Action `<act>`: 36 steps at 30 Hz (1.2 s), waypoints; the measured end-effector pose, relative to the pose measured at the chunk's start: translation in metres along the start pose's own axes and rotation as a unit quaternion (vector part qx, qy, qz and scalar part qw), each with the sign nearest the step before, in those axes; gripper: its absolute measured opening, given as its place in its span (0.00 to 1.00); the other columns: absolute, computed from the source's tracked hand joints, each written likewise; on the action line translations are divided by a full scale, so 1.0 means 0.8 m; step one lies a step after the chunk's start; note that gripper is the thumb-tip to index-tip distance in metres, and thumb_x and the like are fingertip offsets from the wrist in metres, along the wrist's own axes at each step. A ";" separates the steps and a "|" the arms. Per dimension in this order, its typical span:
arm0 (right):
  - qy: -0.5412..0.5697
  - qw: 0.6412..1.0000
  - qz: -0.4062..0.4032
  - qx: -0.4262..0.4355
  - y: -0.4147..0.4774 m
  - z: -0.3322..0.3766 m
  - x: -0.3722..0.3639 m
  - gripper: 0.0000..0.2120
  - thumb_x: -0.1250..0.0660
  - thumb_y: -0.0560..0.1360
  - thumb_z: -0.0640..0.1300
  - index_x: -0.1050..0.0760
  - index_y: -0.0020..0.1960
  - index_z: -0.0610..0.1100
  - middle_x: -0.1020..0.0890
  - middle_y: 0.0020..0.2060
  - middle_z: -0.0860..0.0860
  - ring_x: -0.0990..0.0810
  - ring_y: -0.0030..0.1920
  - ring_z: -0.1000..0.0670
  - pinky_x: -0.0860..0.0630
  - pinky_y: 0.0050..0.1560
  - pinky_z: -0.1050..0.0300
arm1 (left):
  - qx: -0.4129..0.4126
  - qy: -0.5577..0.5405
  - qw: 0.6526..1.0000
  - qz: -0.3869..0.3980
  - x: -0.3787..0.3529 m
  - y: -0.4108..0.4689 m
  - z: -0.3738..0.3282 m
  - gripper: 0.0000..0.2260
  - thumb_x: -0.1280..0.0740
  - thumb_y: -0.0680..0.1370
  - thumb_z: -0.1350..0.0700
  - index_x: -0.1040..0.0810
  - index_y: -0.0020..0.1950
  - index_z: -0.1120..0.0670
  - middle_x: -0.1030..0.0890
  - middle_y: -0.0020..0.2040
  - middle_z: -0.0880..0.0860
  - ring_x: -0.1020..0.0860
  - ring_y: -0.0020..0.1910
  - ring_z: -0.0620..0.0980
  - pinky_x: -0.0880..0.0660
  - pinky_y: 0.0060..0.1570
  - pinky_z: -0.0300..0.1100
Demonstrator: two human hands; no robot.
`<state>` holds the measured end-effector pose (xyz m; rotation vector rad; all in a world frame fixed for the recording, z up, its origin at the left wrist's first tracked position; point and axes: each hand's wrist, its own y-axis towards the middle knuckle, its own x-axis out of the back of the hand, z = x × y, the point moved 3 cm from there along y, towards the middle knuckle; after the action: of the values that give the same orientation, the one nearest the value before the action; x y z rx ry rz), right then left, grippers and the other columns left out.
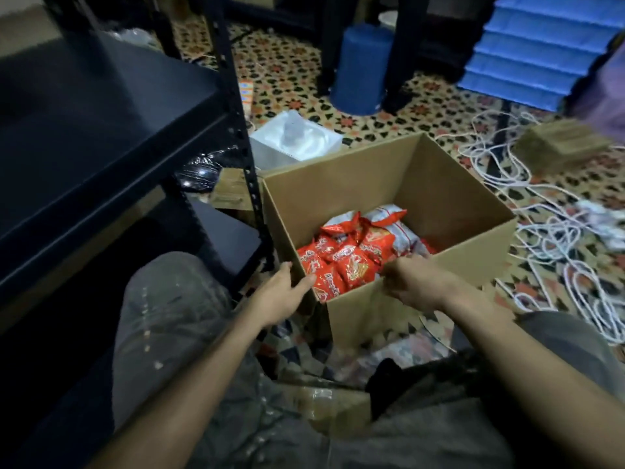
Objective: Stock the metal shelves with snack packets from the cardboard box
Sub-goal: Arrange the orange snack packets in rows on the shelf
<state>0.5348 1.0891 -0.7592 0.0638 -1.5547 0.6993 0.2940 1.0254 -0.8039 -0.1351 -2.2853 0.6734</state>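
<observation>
1. Head view: a person sits on a patterned floor [304, 66] with an open cardboard box [449, 198] between the knees, and black metal shelves [101, 137] just to the left.
2. The snack packets [341, 258], mostly red with a few silver ones behind, lie piled in the bottom of the box; none is seen on the shelf boards in view, which look bare and dark.
3. The left hand [282, 294] is open, fingers spread, its palm against the outside of the box's near left corner, the thumb at the rim. It holds no packet.
4. The right hand [411, 282] is curled over the near rim of the box, fingers folded towards the inside. Whether the fingertips pinch a packet or only the cardboard edge cannot be told.
5. The step in hand seems to be steadying or shifting the box before picking, so the stocking looks barely begun.
6. The next move probably calls for one hand to reach down into the pile, close on a packet or a small bunch, lift clear of the rim and carry it leftward onto a shelf.
7. White cables [558, 231] lie tangled to the right, well clear of that path.
</observation>
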 end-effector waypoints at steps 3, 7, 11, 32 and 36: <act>0.003 1.000 -0.021 0.017 -0.003 0.017 0.003 0.10 0.35 0.78 0.50 0.20 0.55 0.48 0.17 0.53 0.45 0.21 0.57 0.41 0.27 0.51 0.52 | 0.004 0.024 1.000 -0.012 0.005 0.007 0.001 0.37 0.41 0.77 0.33 0.39 0.77 0.57 0.29 0.72 0.58 0.29 0.69 0.58 0.31 0.67 0.52; 0.033 0.998 -0.020 0.045 -0.003 0.055 -0.015 0.11 0.37 0.79 0.51 0.21 0.55 0.47 0.18 0.51 0.43 0.20 0.54 0.40 0.28 0.47 0.52 | -0.010 0.008 0.997 -0.074 0.032 0.009 0.011 0.21 0.32 0.78 0.47 0.29 0.67 0.55 0.21 0.60 0.54 0.22 0.60 0.56 0.25 0.57 0.48; 0.081 0.991 -0.052 0.088 0.001 0.094 -0.036 0.14 0.36 0.79 0.55 0.21 0.55 0.46 0.18 0.50 0.44 0.20 0.52 0.40 0.26 0.47 0.51 | -0.018 0.057 0.996 -0.068 0.062 0.014 0.028 0.17 0.35 0.79 0.58 0.28 0.68 0.55 0.21 0.61 0.55 0.22 0.59 0.57 0.26 0.58 0.47; 0.167 0.981 0.095 0.028 0.077 -0.030 -0.047 0.16 0.34 0.79 0.54 0.21 0.59 0.44 0.17 0.55 0.46 0.20 0.54 0.46 0.23 0.55 0.51 | -0.087 0.240 0.966 0.050 -0.003 0.088 -0.057 0.22 0.34 0.79 0.47 0.31 0.72 0.49 0.24 0.67 0.53 0.25 0.65 0.54 0.27 0.63 0.51; 0.084 0.991 0.099 -0.009 0.120 -0.067 -0.073 0.19 0.36 0.80 0.53 0.26 0.66 0.44 0.25 0.64 0.42 0.27 0.65 0.41 0.28 0.63 0.50 | -0.065 0.292 0.945 0.135 -0.041 0.129 -0.056 0.23 0.35 0.80 0.48 0.33 0.74 0.52 0.27 0.70 0.55 0.28 0.68 0.55 0.28 0.64 0.47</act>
<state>0.5471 1.1696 -0.8529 -0.1615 -1.4170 0.8261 0.3381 1.1234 -0.8502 -0.6356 -1.7442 0.5272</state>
